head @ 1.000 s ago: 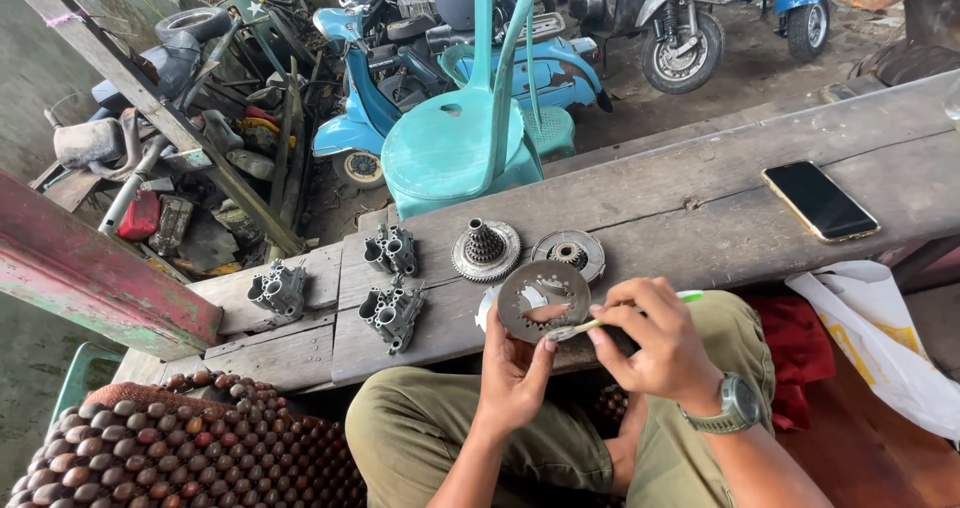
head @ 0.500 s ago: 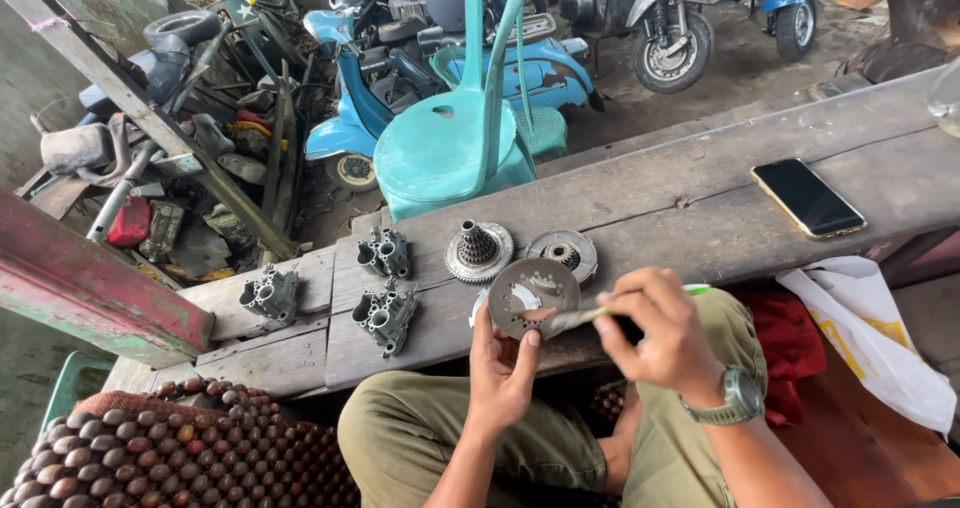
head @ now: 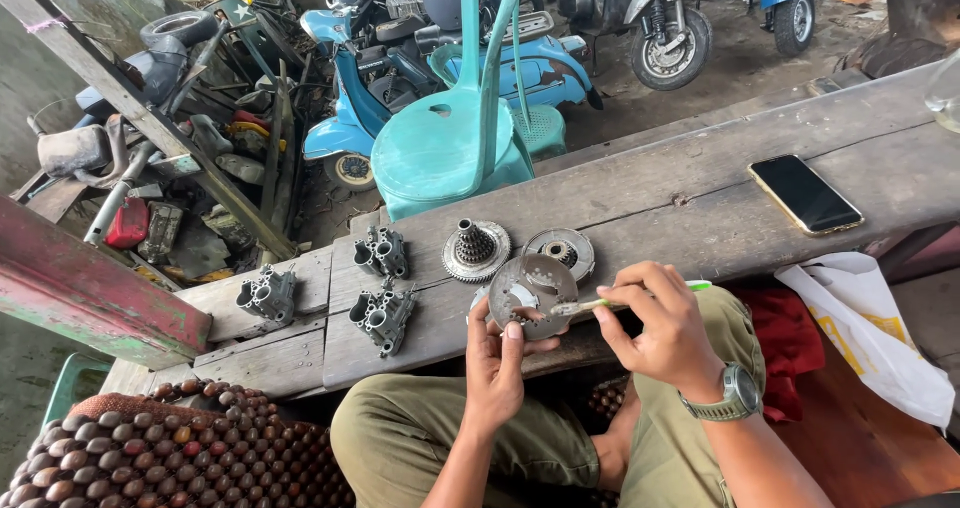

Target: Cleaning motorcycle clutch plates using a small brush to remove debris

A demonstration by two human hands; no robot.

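Note:
My left hand (head: 497, 360) holds a round grey metal plate (head: 530, 286) upright from below, over my lap. My right hand (head: 655, 328) grips a slim green-handled brush (head: 640, 295), and its tip touches the plate's face. Just beyond the plate, on the wooden bench (head: 640, 203), lie a toothed gear hub (head: 475, 249) and a round clutch disc (head: 561, 252). Three grey carburettor bodies rest further left: one (head: 381, 254), a second (head: 381, 316) and a third (head: 267, 294).
A black phone (head: 806, 194) lies on the bench at the right. A turquoise plastic chair (head: 453, 138) stands behind the bench, with scooters (head: 665, 23) and scrap beyond. A beaded seat mat (head: 170, 453) is at my lower left; a white bag (head: 865, 333) at my right.
The plate and both hands stay in nearly the same place; the brush tip has shifted slightly across the plate's face.

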